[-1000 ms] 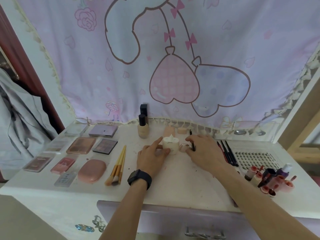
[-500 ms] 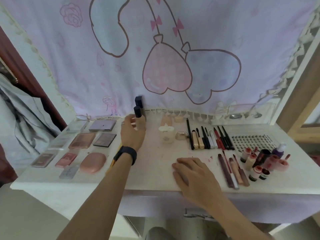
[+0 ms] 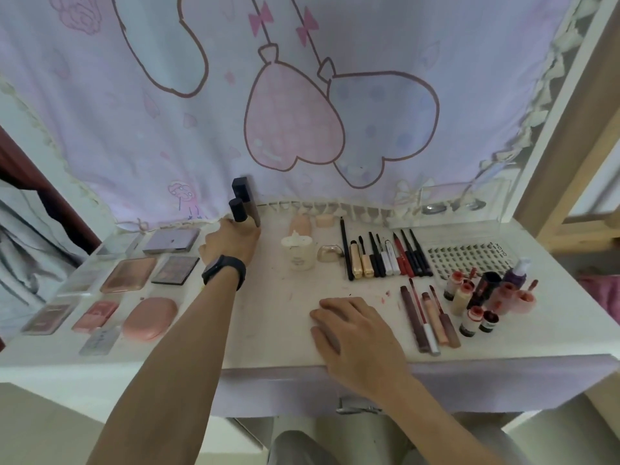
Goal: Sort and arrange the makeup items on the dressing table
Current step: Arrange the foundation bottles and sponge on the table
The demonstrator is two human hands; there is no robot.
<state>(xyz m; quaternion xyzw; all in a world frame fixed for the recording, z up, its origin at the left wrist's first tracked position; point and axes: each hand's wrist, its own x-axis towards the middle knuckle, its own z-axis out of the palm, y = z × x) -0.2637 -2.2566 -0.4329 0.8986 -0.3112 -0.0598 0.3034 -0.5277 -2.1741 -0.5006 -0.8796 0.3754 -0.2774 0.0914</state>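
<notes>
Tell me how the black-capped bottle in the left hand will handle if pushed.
The bottle stands upright and narrow, so a push up high would likely tip it. The left hand grips it low, which should steady it. It stands close to the dark tube, which it could knock over.

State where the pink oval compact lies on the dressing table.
In the head view, the pink oval compact lies front-left on the table, between the small pink palette and the left forearm.

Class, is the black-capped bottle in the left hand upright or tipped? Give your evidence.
Upright: the bottle stands with its black cap on top, above the left hand gripping its body.
</notes>
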